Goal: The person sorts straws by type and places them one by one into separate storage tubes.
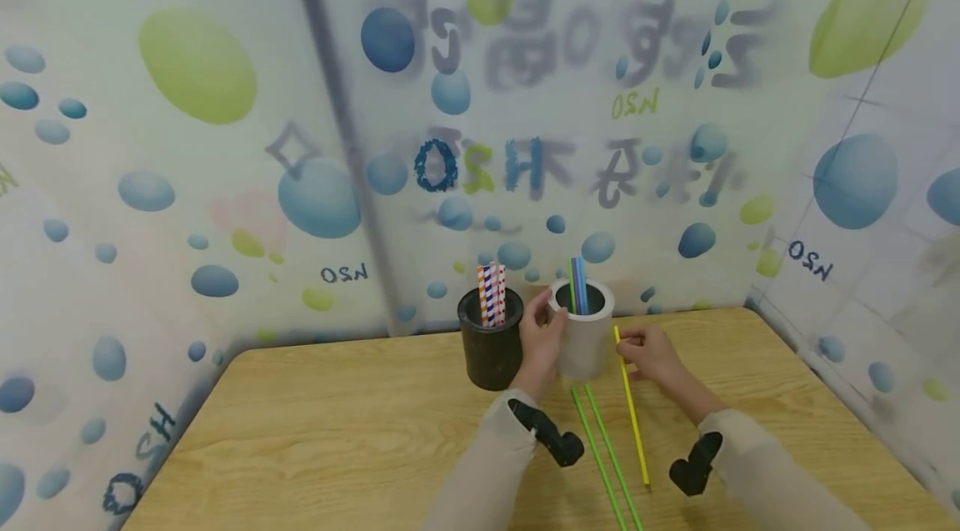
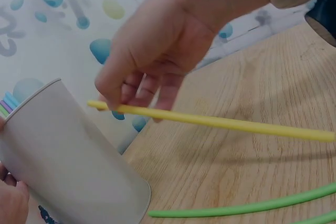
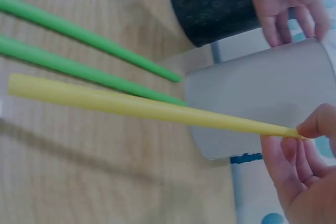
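Observation:
My left hand [image 1: 542, 343] holds the white cylindrical holder [image 1: 587, 348] by its left side, near the rim. Several plain straws [image 1: 578, 288], green, purple and blue, stand inside that holder. To its right, my right hand [image 1: 654, 358] pinches a yellow straw [image 1: 633, 410] close to its far end. The straw slants down toward me, and its shadow on the wood shows in the right wrist view. Two green straws [image 1: 597, 448] lie side by side on the table in front of the white holder. In the left wrist view, the pinching right hand [image 2: 157, 45] is seen from across.
A black holder [image 1: 487, 358] with several striped and dotted straws [image 1: 491, 296] stands just left of my left hand. The wooden table [image 1: 322, 423] ends at a patterned curtain [image 1: 247, 298] behind the holders and at both sides.

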{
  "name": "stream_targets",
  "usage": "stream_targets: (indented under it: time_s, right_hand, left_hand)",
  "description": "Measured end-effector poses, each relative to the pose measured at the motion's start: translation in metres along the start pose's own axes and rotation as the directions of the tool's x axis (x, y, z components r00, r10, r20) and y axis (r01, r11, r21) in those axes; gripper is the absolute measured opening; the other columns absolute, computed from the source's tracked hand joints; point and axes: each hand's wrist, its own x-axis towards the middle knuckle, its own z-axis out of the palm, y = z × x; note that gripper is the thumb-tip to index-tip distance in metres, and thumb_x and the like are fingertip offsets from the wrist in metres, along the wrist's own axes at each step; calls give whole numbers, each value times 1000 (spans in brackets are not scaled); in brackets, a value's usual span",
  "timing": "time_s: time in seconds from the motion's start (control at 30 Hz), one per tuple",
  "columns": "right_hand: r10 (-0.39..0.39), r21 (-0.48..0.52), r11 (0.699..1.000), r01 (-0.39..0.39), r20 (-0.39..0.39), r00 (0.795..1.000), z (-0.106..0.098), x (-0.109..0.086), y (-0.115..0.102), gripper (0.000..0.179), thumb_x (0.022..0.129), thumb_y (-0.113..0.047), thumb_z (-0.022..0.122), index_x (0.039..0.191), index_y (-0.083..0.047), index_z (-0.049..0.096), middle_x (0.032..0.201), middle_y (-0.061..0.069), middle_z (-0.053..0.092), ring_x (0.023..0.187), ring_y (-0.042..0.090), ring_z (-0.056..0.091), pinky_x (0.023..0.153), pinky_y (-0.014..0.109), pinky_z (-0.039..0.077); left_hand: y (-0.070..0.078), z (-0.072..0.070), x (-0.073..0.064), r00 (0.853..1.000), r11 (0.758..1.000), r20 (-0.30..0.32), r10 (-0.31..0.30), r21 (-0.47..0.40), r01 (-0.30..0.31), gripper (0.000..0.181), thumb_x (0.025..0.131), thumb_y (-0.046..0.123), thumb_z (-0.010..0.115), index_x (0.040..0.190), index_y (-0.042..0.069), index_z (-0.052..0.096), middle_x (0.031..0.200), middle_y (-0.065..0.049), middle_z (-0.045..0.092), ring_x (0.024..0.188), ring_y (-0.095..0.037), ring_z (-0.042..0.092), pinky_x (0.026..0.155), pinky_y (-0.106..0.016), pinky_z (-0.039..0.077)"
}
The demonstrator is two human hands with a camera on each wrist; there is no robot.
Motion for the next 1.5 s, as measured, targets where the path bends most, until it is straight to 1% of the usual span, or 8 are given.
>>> stream_targets:
  time_s: [0.4,0.63,0.8,1.07,1.27,1.33,1.4,1.5]
  right_hand:
    - [-106,30,994,108,-64,992,-14,9,-34,40,85,-5,48,119,14,42,97,17,51,77,20,54,58,34,55]
    - [-161,32,986,164,-84,983,-22,15,-57,39,84,-4,48,119,14,43,95,17,50,72,16,55,61,37,55]
    - [-184,37,982,188,-93,979,-26,21,-73,39,84,-4,49,119,12,44,94,17,48,73,17,56,63,40,55]
    - [-242,3,970,244,-136,961,-29,31,-93,38,84,-4,49,118,10,46,95,18,48,83,32,55,58,35,55]
    - [-265,3,963,270,-178,948,-32,38,-108,37,84,-4,49,119,9,46,95,16,48,82,27,53,58,33,55]
    - [-275,10,959,282,-187,943,-33,40,-114,37,84,-4,49,119,8,46,95,16,48,82,27,53,59,33,55]
    - [-292,16,954,300,-195,936,-33,41,-120,37,84,-4,49,119,8,47,95,15,48,82,26,53,58,32,55]
    - [-315,27,945,327,-208,926,-33,43,-128,36,84,-3,50,119,8,47,94,15,48,81,25,53,58,31,55]
  left_hand:
    - [-1,0,1,1000,1000,0,-9,7,9,36,88,6,57,124,9,53,130,-9,48,122,-27,41,103,-40,32]
    - [-1,0,1,1000,1000,9,2,14,-2,37,88,6,57,125,7,53,129,-11,48,121,-27,41,103,-40,32]
    - [0,-1,1,1000,1000,20,4,7,-4,38,89,7,57,126,7,52,130,-11,48,121,-28,41,104,-40,31]
    - [0,-2,0,1000,1000,27,-6,-1,6,38,89,8,57,127,9,51,132,-9,46,123,-26,40,104,-39,30]
    - [-3,-3,0,999,999,32,34,33,-35,36,88,10,59,124,11,54,129,-8,49,121,-25,43,102,-38,34]
    - [-3,-2,0,999,999,26,29,33,-30,36,88,10,58,124,11,54,129,-8,49,121,-25,43,102,-37,34]
    - [6,-2,-5,1000,1000,25,2,21,-3,38,88,6,57,126,7,52,131,-11,47,123,-27,41,103,-40,32]
    - [8,-1,-6,1000,1000,18,6,15,-7,38,88,5,57,126,5,52,131,-13,47,123,-29,40,103,-40,32]
